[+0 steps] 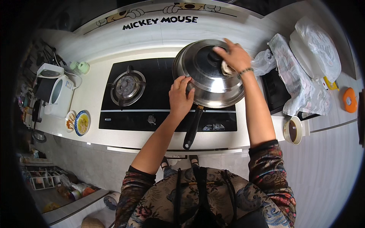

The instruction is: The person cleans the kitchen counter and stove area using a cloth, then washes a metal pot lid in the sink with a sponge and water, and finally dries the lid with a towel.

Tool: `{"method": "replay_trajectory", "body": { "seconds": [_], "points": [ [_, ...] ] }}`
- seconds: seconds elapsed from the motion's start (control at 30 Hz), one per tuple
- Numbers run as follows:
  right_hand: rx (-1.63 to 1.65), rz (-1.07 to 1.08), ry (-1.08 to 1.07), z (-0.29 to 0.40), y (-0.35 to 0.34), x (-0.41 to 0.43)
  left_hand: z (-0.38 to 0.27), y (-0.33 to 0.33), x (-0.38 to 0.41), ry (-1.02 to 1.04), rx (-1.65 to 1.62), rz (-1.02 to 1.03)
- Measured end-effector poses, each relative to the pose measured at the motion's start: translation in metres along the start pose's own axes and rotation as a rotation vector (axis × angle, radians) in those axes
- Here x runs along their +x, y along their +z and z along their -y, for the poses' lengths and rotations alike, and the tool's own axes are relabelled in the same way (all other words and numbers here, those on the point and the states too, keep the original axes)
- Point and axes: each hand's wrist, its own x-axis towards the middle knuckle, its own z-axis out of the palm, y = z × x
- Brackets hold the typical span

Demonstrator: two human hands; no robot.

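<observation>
A stainless steel domed lid (pixel 195 66) with a black knob (pixel 214 57) covers a pan on the right side of the black gas hob (pixel 159 85). The pan's black handle (pixel 193 128) points toward me over the counter edge. My left hand (pixel 181 98) is at the lid's near left side, fingertips at its rim, with thumb and fingers apart. On the lid's right side, my right hand (pixel 237 58) has a bunched pale cloth (pixel 227 69) under its palm. Its thumb and forefinger stretch out near the knob, slightly blurred. What the pan contains is hidden.
An uncovered burner (pixel 127 87) lies left. A blue-rimmed bowl (pixel 82 123) of yellowish liquid and a small dish (pixel 70 121) stand near a white appliance (pixel 58 95). At right are a bowl of brown liquid (pixel 293 130), a plastic-covered appliance (pixel 293 82) and an orange object (pixel 349 100).
</observation>
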Motion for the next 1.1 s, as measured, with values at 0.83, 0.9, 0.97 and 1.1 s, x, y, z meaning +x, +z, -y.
{"method": "replay_trajectory", "body": {
  "seconds": [0.83,0.9,0.97,1.1],
  "points": [
    [-0.203,0.115,-0.317,0.0,-0.003,0.012,0.009,-0.014,-0.002,-0.025,-0.044,-0.071],
    [-0.087,-0.044,-0.409,-0.003,-0.015,-0.002,-0.007,-0.019,0.007,0.086,0.035,-0.052],
    [0.004,-0.16,-0.531,0.004,-0.03,-0.019,-0.017,-0.024,0.012,0.145,0.053,-0.039],
    [0.062,-0.262,-0.607,0.018,-0.066,-0.052,-0.039,-0.038,0.021,0.253,0.051,-0.177]
  ]
}}
